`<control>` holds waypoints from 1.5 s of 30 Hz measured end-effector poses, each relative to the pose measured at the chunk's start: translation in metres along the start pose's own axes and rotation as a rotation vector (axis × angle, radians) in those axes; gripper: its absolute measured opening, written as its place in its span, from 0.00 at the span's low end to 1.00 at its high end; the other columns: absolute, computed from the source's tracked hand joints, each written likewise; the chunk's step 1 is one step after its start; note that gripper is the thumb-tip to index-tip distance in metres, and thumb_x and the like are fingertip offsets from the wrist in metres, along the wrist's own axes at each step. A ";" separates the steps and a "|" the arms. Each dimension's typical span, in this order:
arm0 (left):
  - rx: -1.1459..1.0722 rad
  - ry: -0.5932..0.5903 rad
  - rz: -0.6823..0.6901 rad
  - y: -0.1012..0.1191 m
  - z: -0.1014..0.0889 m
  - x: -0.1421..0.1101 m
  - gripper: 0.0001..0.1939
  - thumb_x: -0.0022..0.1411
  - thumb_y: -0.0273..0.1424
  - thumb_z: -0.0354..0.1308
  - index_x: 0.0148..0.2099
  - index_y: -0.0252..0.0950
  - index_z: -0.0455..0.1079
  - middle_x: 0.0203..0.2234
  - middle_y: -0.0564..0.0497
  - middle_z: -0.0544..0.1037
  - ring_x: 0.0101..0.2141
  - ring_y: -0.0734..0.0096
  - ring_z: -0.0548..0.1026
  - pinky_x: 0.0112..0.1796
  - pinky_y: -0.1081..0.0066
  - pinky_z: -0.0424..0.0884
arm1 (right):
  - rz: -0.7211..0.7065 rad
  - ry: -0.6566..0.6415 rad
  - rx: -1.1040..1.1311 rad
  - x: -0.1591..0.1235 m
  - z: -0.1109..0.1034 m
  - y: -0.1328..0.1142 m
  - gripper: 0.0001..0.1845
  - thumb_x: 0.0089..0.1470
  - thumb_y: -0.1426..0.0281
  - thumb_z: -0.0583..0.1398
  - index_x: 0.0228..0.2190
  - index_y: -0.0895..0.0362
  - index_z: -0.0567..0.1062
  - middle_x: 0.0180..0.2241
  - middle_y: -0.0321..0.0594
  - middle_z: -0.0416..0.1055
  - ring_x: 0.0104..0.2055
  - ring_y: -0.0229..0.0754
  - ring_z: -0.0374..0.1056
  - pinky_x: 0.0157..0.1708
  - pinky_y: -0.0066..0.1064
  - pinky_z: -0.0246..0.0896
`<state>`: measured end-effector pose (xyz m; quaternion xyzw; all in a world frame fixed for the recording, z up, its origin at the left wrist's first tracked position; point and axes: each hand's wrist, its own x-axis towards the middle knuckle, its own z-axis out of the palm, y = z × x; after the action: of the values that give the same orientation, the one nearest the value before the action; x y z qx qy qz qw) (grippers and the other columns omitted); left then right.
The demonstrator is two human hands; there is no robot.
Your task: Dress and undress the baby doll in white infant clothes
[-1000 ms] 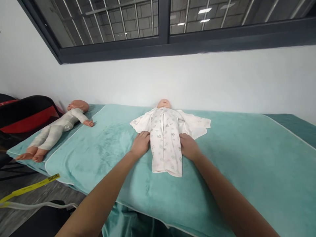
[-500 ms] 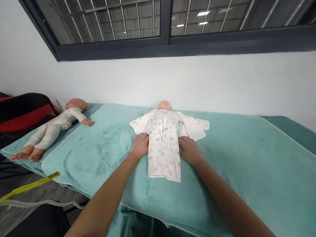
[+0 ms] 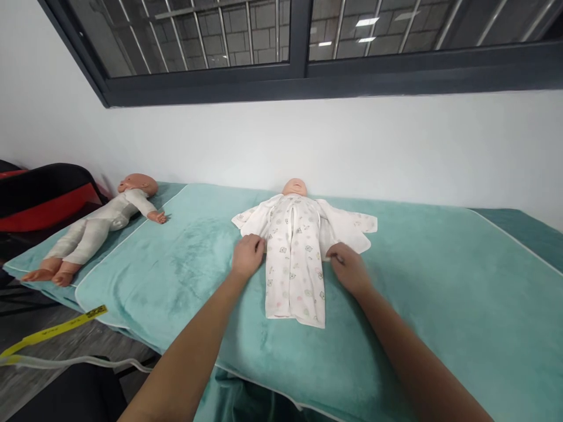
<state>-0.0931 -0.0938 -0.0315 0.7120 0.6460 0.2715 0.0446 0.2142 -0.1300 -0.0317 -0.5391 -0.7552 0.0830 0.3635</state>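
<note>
A doll [image 3: 294, 187] lies on its back in the middle of the bed, its head toward the wall. White baby clothes with a small animal print [image 3: 294, 264] are spread over its body, with sleeves out to both sides and a long panel hanging straight down toward me. At the left edge of the clothes, my left hand [image 3: 247, 256] is closed, its thumb over curled fingers at the hem. My right hand [image 3: 349, 268] pinches the lower hem right of the long panel. The doll's limbs are hidden under the cloth.
A second doll [image 3: 105, 225] in a white suit lies at the bed's left end. Teal plush cloth [image 3: 422, 281] covers the bed, which meets a white wall below a window [image 3: 303, 70]. Black-and-red chairs [image 3: 48, 205] and a yellow strap [image 3: 57, 331] are at left.
Both hands lay flatter beside the long panel before. Now their fingers are curled in at the hem, and the right hand has shifted slightly outward. The long panel reaches slightly lower than at first.
</note>
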 end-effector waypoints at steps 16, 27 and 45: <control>-0.064 0.147 -0.517 -0.019 0.004 0.040 0.12 0.63 0.37 0.50 0.40 0.35 0.69 0.43 0.39 0.76 0.41 0.56 0.75 0.40 0.62 0.68 | 0.731 0.231 0.187 0.036 -0.034 0.047 0.15 0.43 0.60 0.63 0.32 0.58 0.75 0.31 0.44 0.74 0.38 0.50 0.69 0.40 0.39 0.63; -0.004 0.161 -0.498 -0.011 0.006 0.036 0.11 0.67 0.37 0.46 0.43 0.38 0.65 0.36 0.42 0.76 0.41 0.56 0.75 0.38 0.63 0.67 | -0.120 -0.318 0.283 0.095 -0.006 -0.094 0.09 0.57 0.65 0.57 0.27 0.55 0.72 0.37 0.38 0.75 0.46 0.45 0.69 0.45 0.36 0.63; -0.020 0.159 -0.503 -0.016 0.010 0.037 0.09 0.66 0.37 0.47 0.41 0.39 0.65 0.34 0.45 0.77 0.38 0.58 0.75 0.36 0.65 0.65 | 0.046 0.197 -0.019 -0.001 0.024 -0.041 0.20 0.60 0.63 0.54 0.53 0.54 0.65 0.53 0.50 0.66 0.56 0.52 0.62 0.52 0.45 0.63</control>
<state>-0.1023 -0.0536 -0.0345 0.5049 0.8016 0.3132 0.0668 0.1684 -0.1411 -0.0281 -0.5653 -0.7039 0.0307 0.4291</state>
